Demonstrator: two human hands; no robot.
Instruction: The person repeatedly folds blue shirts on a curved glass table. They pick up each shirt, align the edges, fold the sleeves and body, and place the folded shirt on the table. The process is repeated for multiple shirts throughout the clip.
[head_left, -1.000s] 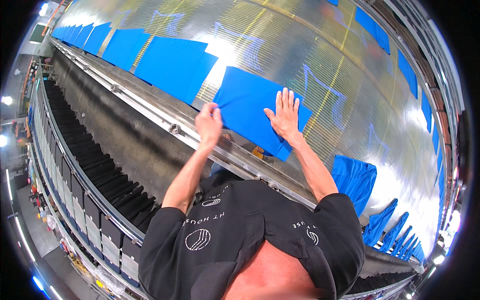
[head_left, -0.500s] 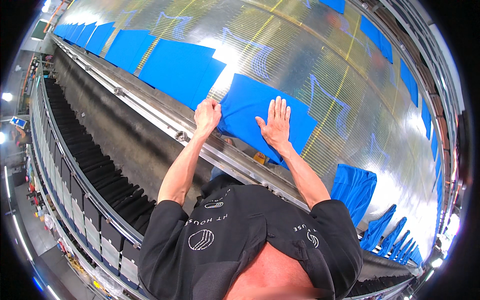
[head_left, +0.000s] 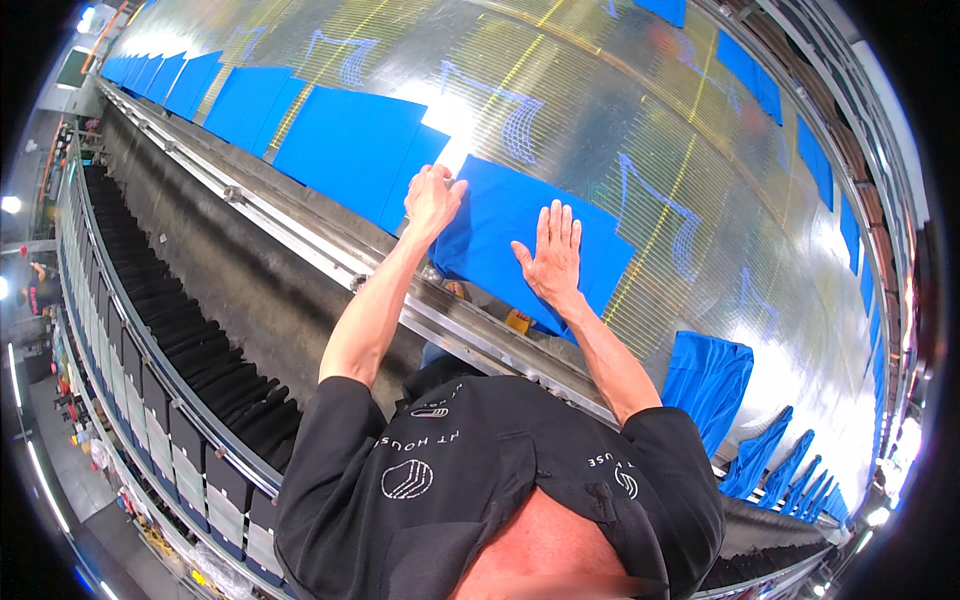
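Note:
A blue fabric panel (head_left: pixel 500 210) lies on the shiny metal table right in front of me, with its near edge hanging past the table's side. My left hand (head_left: pixel 433 203) is at the panel's left edge, fingers curled and closed on the cloth there. Flat on the panel's right part rests my right hand (head_left: pixel 552 258), its fingers stretched out. Just left of my left hand, another blue panel (head_left: pixel 350 145) lies flat. To the right of my right forearm, a rumpled blue piece (head_left: pixel 708 385) drapes over the table's near edge.
Yellow lines and blue printed outlines mark the long metal table (head_left: pixel 590 130). A metal rail (head_left: pixel 300 240) runs along its near side. More blue panels (head_left: pixel 750 75) line the far edge. Behind me on the left stands a rack of black pieces (head_left: pixel 200 330).
My left hand has slid up and a little right along the panel's left edge, away from the rail. My right hand stays flat in nearly the same spot.

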